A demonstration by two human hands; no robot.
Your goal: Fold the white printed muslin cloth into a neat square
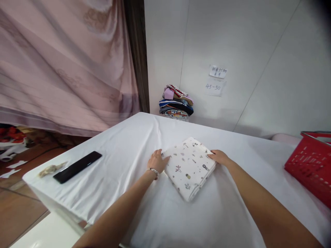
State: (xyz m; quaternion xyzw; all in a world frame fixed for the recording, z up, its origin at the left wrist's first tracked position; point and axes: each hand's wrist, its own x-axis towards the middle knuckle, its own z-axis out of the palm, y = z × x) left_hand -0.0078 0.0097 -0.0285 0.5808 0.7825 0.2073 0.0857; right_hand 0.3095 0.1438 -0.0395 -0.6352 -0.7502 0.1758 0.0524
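A white cloth (pixel 190 167) printed with small plants and figures lies on the table, folded into a thick, layered square. It sits turned so that one corner points towards me. My left hand (pixel 157 162), with a bracelet at the wrist, holds its left corner, the thumb over the top. At the right corner, the fingers of my right hand (pixel 218 157) are closed on the cloth's edge. Part of each hand's grip under the layers is hidden.
White fabric covers the table (pixel 124 151). A black phone-like slab (pixel 77 167) and a beige bundle (pixel 50 169) lie at the left. A red basket (pixel 310 165) stands at the right. Beyond the far edge are stacked folded fabrics (pixel 177 103) and a wall with paper notes (pixel 214 88).
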